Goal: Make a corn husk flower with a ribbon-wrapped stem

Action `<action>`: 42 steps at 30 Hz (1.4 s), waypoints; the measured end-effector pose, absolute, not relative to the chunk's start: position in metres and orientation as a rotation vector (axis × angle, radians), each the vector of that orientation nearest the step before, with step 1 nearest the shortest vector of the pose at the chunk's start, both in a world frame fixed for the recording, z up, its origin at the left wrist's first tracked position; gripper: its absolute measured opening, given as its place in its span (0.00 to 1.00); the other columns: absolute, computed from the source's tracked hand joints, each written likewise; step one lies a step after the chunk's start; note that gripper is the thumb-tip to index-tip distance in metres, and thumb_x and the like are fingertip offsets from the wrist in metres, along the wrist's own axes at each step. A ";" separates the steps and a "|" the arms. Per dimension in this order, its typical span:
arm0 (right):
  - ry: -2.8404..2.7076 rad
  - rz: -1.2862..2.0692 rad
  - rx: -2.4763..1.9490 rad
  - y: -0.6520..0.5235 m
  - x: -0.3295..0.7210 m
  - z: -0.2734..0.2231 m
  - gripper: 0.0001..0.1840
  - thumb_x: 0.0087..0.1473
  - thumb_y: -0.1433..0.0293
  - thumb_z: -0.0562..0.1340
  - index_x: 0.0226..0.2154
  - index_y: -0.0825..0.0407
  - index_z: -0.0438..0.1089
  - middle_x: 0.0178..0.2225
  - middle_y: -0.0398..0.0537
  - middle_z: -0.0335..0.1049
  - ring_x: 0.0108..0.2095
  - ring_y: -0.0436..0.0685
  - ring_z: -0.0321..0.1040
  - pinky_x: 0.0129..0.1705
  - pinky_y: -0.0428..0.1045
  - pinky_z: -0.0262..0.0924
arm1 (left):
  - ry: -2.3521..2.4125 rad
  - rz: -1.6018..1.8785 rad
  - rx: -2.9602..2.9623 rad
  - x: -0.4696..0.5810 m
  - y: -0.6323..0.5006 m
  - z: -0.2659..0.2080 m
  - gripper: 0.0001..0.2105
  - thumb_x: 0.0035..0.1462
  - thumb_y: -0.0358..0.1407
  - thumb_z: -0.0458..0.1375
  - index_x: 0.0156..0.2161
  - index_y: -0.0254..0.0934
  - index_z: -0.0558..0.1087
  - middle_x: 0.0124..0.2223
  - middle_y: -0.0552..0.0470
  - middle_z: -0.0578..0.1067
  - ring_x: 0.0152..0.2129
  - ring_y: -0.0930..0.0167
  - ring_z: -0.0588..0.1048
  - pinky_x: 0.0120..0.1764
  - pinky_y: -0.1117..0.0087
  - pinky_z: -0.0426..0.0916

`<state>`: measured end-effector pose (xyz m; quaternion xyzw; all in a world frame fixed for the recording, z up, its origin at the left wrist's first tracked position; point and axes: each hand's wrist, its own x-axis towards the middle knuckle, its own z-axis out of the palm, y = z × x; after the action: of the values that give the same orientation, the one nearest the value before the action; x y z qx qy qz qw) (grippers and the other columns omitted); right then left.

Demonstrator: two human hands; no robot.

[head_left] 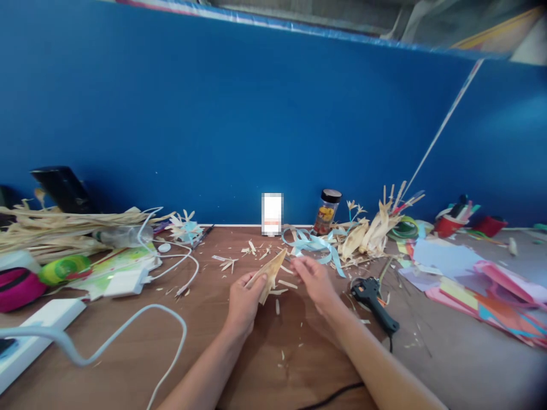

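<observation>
Pale dry husk [273,271] is held by the left hand [247,296], between the thumb and the fingers, above the middle of the brown table [119,364]. Just to the right of it is the right hand [314,279], with its fingertips close together; I cannot tell whether they hold something. Small scraps [288,284] lie around. Light blue ribbon [317,245] and a jar [327,213] are on the far side, and a black glue gun [372,300] lies at the right, near the right forearm.
</observation>
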<state>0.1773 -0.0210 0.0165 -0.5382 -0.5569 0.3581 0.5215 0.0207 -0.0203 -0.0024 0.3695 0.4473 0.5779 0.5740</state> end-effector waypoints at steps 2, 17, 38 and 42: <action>-1.559 0.558 -1.466 -0.017 0.193 0.023 0.12 0.51 0.63 0.54 0.31 0.53 0.68 0.28 0.46 0.69 0.29 0.54 0.64 0.33 0.47 0.55 | 1.058 1.373 0.814 0.018 -0.019 -0.001 0.13 0.39 0.37 0.62 0.31 0.30 0.72 0.24 0.51 0.76 0.20 0.72 0.72 0.25 0.74 0.64; -2.138 -0.082 -2.017 -0.009 0.205 0.012 0.10 0.49 0.75 0.54 0.36 0.53 0.65 0.34 0.55 0.67 0.39 0.60 0.61 0.37 0.50 0.51 | 1.108 1.373 0.852 0.017 -0.016 -0.005 0.14 0.38 0.38 0.62 0.31 0.30 0.73 0.25 0.47 0.75 0.22 0.66 0.72 0.26 0.68 0.65; -1.102 1.627 -0.934 -0.029 0.203 0.018 0.20 0.42 0.65 0.63 0.41 0.47 0.63 0.27 0.40 0.62 0.17 0.41 0.49 0.15 0.39 0.36 | 1.117 1.360 0.808 0.016 -0.012 -0.007 0.12 0.39 0.37 0.62 0.31 0.32 0.73 0.30 0.45 0.76 0.28 0.64 0.74 0.32 0.66 0.66; -1.102 1.570 -0.958 -0.028 0.200 0.015 0.19 0.42 0.66 0.63 0.40 0.48 0.62 0.26 0.39 0.61 0.17 0.42 0.49 0.15 0.38 0.36 | 1.108 1.354 0.808 0.016 -0.012 -0.009 0.14 0.39 0.38 0.62 0.33 0.30 0.72 0.32 0.43 0.76 0.29 0.64 0.74 0.34 0.66 0.66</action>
<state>0.2003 -0.0276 0.0150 -0.3924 -0.4514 0.6432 0.4781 0.0161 -0.0119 -0.0088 0.3443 0.4721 0.5770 0.5707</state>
